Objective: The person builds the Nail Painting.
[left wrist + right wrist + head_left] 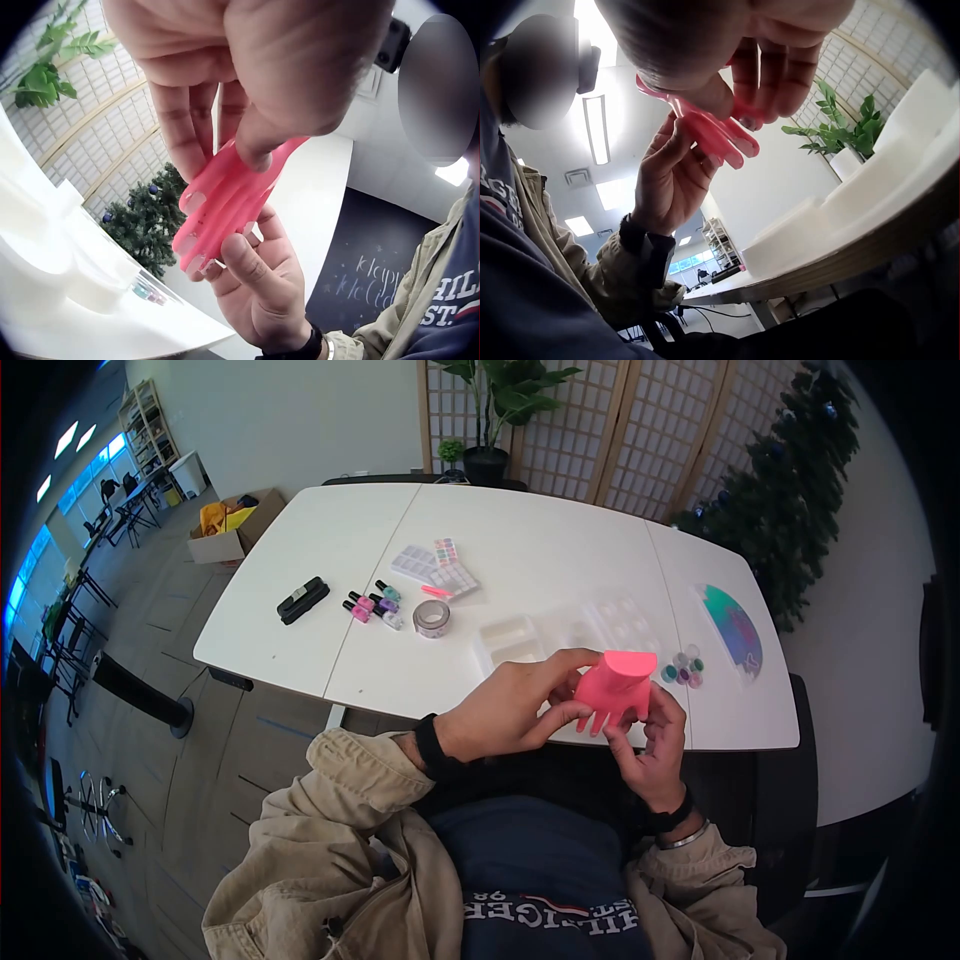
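My left hand (510, 706) pinches the bright pink, hand-shaped plastic model (614, 694); my right hand (656, 758) also pinches it, at the finger end.

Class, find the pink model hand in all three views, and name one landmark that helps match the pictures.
Head: the pink model hand is right of centre, between the left hand and right hand.
Left wrist: near the centre.
Right wrist: just above the middle, partly hidden.
Shared landmark: the leafy plant, top middle, upper left and right of centre, respectively.
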The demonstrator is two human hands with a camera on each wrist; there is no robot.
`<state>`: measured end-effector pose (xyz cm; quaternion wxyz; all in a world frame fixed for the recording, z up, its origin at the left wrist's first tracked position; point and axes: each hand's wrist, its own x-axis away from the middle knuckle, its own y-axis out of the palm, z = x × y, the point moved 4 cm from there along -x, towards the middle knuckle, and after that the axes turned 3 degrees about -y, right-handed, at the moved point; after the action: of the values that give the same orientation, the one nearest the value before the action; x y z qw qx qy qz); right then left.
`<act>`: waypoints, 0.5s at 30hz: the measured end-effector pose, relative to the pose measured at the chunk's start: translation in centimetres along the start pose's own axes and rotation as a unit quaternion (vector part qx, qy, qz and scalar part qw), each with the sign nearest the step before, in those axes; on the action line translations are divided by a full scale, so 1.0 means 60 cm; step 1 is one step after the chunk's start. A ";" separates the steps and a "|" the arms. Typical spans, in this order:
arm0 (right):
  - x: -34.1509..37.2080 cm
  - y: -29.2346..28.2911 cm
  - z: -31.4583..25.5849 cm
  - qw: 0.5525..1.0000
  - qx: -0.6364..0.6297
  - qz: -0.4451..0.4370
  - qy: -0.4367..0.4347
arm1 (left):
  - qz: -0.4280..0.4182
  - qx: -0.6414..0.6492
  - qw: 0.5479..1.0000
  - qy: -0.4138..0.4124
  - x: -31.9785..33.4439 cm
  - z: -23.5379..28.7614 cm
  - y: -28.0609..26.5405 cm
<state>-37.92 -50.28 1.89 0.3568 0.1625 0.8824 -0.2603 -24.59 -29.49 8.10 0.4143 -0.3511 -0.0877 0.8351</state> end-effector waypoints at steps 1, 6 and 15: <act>-0.001 0.000 -0.003 1.000 0.003 -0.008 0.000 | -0.005 0.004 1.000 -0.014 0.000 0.000 0.001; -0.009 0.008 0.000 0.998 -0.009 -0.060 0.021 | -0.008 -0.003 0.998 -0.057 0.001 -0.003 0.001; -0.019 0.016 -0.017 0.993 0.043 -0.110 -0.009 | 0.003 0.069 0.993 -0.097 0.002 0.002 0.007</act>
<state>-37.24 -49.03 2.97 0.3265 0.0778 0.8795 -0.3374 -24.99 -29.68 7.96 0.4243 -0.2389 -0.0681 0.8708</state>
